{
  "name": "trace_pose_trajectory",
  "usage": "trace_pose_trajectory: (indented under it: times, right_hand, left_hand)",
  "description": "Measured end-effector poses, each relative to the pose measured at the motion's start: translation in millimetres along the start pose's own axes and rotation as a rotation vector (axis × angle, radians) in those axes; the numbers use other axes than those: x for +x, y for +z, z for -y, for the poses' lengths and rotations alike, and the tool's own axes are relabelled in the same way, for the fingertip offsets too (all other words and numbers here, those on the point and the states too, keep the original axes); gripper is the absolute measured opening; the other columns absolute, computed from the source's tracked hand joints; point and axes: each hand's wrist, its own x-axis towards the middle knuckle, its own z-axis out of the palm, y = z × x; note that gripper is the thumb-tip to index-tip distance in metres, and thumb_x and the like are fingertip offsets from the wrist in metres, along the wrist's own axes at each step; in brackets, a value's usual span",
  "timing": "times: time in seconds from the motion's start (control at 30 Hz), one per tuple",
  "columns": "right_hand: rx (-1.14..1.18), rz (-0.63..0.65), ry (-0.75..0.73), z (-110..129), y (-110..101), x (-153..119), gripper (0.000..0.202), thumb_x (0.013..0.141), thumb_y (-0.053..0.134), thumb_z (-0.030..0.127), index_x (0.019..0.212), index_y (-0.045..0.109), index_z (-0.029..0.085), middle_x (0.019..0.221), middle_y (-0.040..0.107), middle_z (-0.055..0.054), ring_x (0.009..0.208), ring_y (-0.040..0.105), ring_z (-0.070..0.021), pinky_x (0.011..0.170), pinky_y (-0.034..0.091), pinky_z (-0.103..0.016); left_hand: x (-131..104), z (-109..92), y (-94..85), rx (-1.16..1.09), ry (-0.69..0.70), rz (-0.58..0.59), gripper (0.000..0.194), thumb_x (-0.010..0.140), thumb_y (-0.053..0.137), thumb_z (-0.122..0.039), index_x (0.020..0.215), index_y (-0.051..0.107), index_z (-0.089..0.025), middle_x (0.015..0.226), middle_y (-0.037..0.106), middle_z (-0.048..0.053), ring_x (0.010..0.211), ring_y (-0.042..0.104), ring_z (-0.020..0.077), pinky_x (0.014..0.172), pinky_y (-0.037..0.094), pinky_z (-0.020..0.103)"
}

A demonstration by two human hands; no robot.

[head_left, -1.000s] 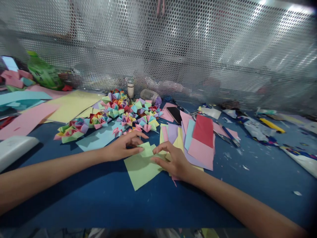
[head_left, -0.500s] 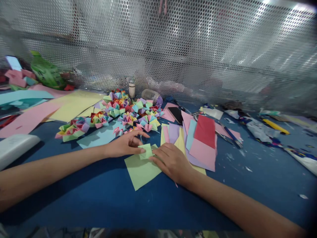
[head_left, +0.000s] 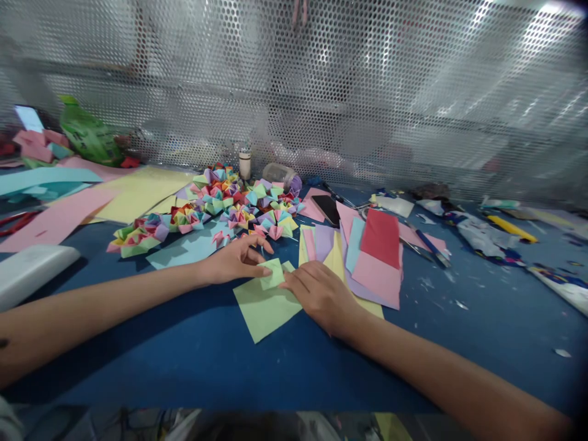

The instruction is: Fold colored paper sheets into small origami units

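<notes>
A small light green paper piece (head_left: 274, 273) is between my two hands, over a larger light green sheet (head_left: 264, 309) on the blue table. My left hand (head_left: 239, 258) pinches its left edge with thumb and fingers. On its right edge, the bent fingers of my right hand (head_left: 321, 293) press together. Folded multicoloured paper shapes (head_left: 239, 217) lie piled just behind my left hand. Beside my right hand is a stack of coloured papers with a red sheet (head_left: 380, 237) on top.
Behind the papers lie a black phone (head_left: 325, 209), a clear jar (head_left: 278, 176) and a small white bottle (head_left: 245, 165). A blue cutter (head_left: 429, 244) and yellow tool (head_left: 511, 228) are right. Left are a white box (head_left: 34, 272), green bottle (head_left: 89, 131) and large sheets. A perforated metal screen stands behind.
The small green piece is turned slightly and a little higher in view. My right hand's fingers are more curled in. The whole view has shifted slightly.
</notes>
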Motion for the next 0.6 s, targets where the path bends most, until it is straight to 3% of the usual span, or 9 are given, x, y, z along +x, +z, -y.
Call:
trace_pose_trajectory:
  times: [0.37,0.6]
  right_hand:
    - [0.047,-0.031,0.015,-1.1,-0.9,-3.2,0.017,0.09,0.048,0.016,0.093,0.062,0.007,0.071,0.062,-0.009,0.075,0.054,-0.0209,0.067,0.044,-0.035]
    - [0.064,-0.002,0.009,-3.6,1.2,-2.5,0.021,0.091,0.047,0.022,0.098,0.061,0.007,0.075,0.064,-0.009,0.076,0.056,-0.0203,0.068,0.045,-0.034]
  left_hand:
    - [-0.7,-3.0,1.5,-0.02,0.007,-0.003,0.036,0.066,0.075,-0.022,0.084,0.043,-0.017,0.056,0.059,-0.008,0.048,0.051,0.0054,0.051,0.036,0.017]
    - [-0.7,-1.7,7.4,0.085,0.023,-0.031,0.035,0.066,0.074,-0.024,0.093,0.054,-0.015,0.061,0.058,-0.005,0.053,0.053,0.0081,0.052,0.037,0.018]
